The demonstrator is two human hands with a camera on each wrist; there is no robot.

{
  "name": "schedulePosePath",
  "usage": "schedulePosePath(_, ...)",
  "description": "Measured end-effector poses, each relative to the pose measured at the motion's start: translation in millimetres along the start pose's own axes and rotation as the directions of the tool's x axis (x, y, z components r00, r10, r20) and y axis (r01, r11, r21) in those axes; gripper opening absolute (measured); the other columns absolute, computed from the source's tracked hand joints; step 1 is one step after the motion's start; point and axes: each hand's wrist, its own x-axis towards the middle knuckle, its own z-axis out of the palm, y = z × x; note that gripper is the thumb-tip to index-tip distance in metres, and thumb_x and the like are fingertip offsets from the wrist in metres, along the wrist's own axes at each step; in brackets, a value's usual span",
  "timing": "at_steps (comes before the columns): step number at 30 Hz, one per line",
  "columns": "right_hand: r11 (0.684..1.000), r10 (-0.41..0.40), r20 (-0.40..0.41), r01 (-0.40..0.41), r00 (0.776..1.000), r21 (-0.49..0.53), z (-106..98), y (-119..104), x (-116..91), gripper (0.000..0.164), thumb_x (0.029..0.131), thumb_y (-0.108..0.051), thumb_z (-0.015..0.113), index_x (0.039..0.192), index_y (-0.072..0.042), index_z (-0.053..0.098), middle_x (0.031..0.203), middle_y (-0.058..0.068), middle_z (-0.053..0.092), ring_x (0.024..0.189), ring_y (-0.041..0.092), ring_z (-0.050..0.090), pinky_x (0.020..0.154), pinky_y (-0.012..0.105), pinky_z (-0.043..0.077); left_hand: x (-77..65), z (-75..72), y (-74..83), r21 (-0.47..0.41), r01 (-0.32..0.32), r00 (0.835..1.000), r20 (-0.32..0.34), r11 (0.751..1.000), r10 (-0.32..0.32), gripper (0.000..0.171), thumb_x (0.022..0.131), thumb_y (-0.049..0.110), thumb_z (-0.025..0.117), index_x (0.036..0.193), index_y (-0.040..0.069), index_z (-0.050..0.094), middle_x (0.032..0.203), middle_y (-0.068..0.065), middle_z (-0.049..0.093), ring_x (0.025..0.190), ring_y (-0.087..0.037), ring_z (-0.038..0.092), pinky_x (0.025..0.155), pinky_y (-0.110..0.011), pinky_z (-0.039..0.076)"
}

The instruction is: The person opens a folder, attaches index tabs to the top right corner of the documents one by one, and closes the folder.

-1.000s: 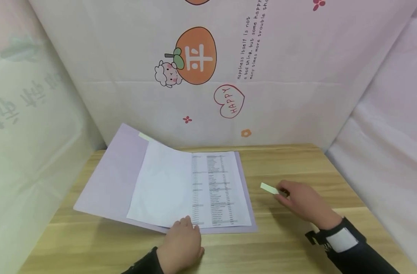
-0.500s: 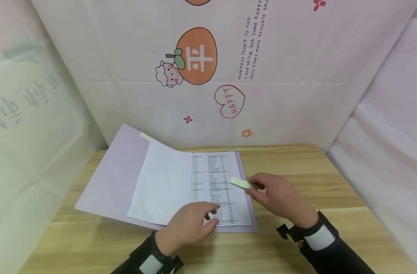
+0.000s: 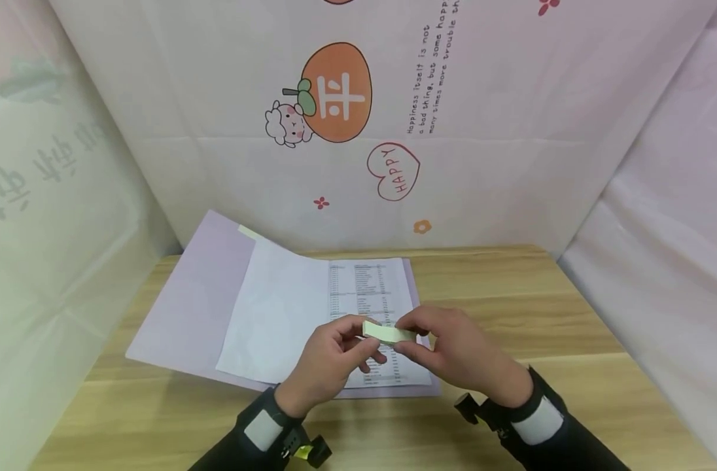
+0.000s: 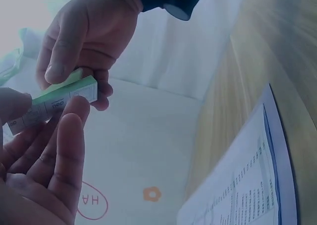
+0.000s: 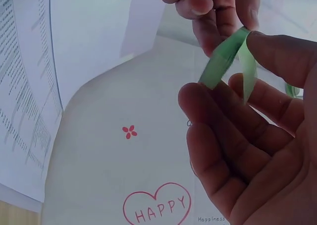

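Note:
A small pad of pale green sticky strips (image 3: 388,333) is held between both hands above the open folder. My left hand (image 3: 329,360) pinches its left end between thumb and fingers. The right hand (image 3: 461,353) grips the other end with thumb and fingertips. In the right wrist view, one green strip (image 5: 248,74) bends away from the pad (image 5: 223,61) near the right thumb. The left wrist view shows printed markings along the pad's side (image 4: 54,105). Below the hands lies a printed page (image 3: 367,281) inside the purple folder (image 3: 182,314).
The folder's left cover stands partly raised, with a blank white sheet (image 3: 276,307) against it and a pale green strip (image 3: 250,232) at that sheet's top edge. A wooden table (image 3: 500,281) lies beneath. Printed white cloth (image 3: 482,196) surrounds the back and sides.
The right hand has brought the sticky strip pad leftward over the printed page. My left hand has lifted from the folder's lower edge and now pinches the pad's other end.

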Motion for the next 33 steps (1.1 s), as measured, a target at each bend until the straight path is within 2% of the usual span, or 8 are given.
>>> schedulePosePath(5, 1.000, -0.002, 0.003, 0.002, 1.000, 0.018, -2.6, -2.8, 2.8, 0.018, 0.087, -0.017, 0.079, 0.101, -0.018, 0.067, 0.088, -0.016, 0.058, 0.074, 0.004, 0.052, 0.064, 0.024, 0.048, -2.3, -2.9, 3.0, 0.007, -0.063, 0.998, -0.004, 0.998, 0.063, 0.019, 0.099, 0.013, 0.063, 0.116, 0.005, 0.065, 0.096, -0.008, 0.068, 0.083, -0.027, 0.069, 0.068, -0.039, 0.058)
schedulePosePath(11, 0.989, 0.075, 0.044, -0.080, 0.996, 0.122, -4.1, -8.6, 4.5, 0.018, 0.089, -0.018, 0.077, 0.104, -0.020, 0.067, 0.088, -0.016, 0.061, 0.070, 0.005, 0.053, 0.055, 0.024, 0.047, -4.1, -4.3, 2.0, 0.037, -0.130, 0.991, -0.032, 0.991, 0.131, 0.020, 0.097, 0.009, 0.066, 0.117, 0.009, 0.064, 0.102, -0.005, 0.067, 0.090, -0.024, 0.065, 0.076, -0.035, 0.057)
schedulePosePath(14, 0.963, 0.150, 0.079, -0.164, 0.986, 0.215, -4.7, -10.4, 4.1, 0.015, 0.092, -0.019, 0.074, 0.105, -0.021, 0.067, 0.085, -0.014, 0.062, 0.066, 0.008, 0.054, 0.053, 0.025, 0.046, -4.7, -5.6, 3.0, 0.065, -0.161, 0.986, -0.042, 0.985, 0.164, 0.020, 0.096, 0.008, 0.066, 0.116, 0.010, 0.064, 0.102, -0.003, 0.067, 0.088, -0.022, 0.065, 0.075, -0.033, 0.056)
schedulePosePath(17, 0.916, 0.227, 0.102, -0.248, 0.968, 0.314, -6.2, -11.5, 2.9, 0.006, 0.096, -0.019, 0.069, 0.102, -0.021, 0.068, 0.083, -0.009, 0.064, 0.067, 0.013, 0.056, 0.055, 0.028, 0.047, -5.1, -7.6, 4.7, 0.070, -0.182, 0.981, -0.053, 0.981, 0.186, 0.020, 0.096, 0.008, 0.066, 0.116, 0.009, 0.064, 0.102, -0.004, 0.068, 0.087, -0.023, 0.065, 0.075, -0.034, 0.057)
schedulePosePath(22, 0.864, 0.327, 0.076, -0.330, 0.942, 0.380, -10.9, -11.5, -1.2, 0.006, 0.097, -0.013, 0.067, 0.095, -0.018, 0.068, 0.080, -0.003, 0.063, 0.068, 0.018, 0.058, 0.057, 0.031, 0.050, -6.0, -12.7, 6.9, 0.029, -0.187, 0.978, -0.086, 0.982, 0.189, 0.021, 0.096, 0.003, 0.065, 0.116, 0.004, 0.062, 0.103, -0.007, 0.068, 0.089, -0.026, 0.067, 0.078, -0.036, 0.057)
schedulePosePath(25, 0.890, 0.322, 0.060, -0.324, 0.945, 0.321, -12.1, -12.0, -1.6, 0.008, 0.095, -0.013, 0.069, 0.098, -0.020, 0.068, 0.084, -0.006, 0.063, 0.071, 0.015, 0.059, 0.060, 0.030, 0.051, -7.0, -14.3, 7.7, 0.021, -0.191, 0.977, -0.087, 0.981, 0.192, 0.021, 0.095, 0.002, 0.065, 0.116, 0.004, 0.062, 0.103, -0.007, 0.068, 0.090, -0.027, 0.067, 0.079, -0.036, 0.056)
schedulePosePath(29, 0.957, 0.214, 0.066, -0.223, 0.974, 0.184, -7.8, -15.0, 3.1, 0.018, 0.092, -0.017, 0.074, 0.108, -0.021, 0.067, 0.097, -0.014, 0.063, 0.084, 0.009, 0.059, 0.070, 0.031, 0.053, -7.9, -13.5, 8.7, 0.047, -0.205, 0.976, -0.069, 0.978, 0.208, 0.023, 0.096, 0.004, 0.065, 0.118, 0.007, 0.062, 0.105, -0.005, 0.070, 0.091, -0.026, 0.066, 0.079, -0.036, 0.056)
schedulePosePath(33, 0.983, 0.141, 0.045, -0.145, 0.989, 0.109, -2.5, -18.4, 6.5, 0.022, 0.089, -0.018, 0.077, 0.108, -0.022, 0.066, 0.101, -0.015, 0.061, 0.087, 0.006, 0.057, 0.072, 0.031, 0.053, -8.7, -11.9, 9.7, 0.100, -0.225, 0.971, -0.059, 0.969, 0.232, 0.023, 0.096, 0.005, 0.066, 0.118, 0.010, 0.062, 0.106, -0.002, 0.071, 0.090, -0.024, 0.066, 0.076, -0.035, 0.055)
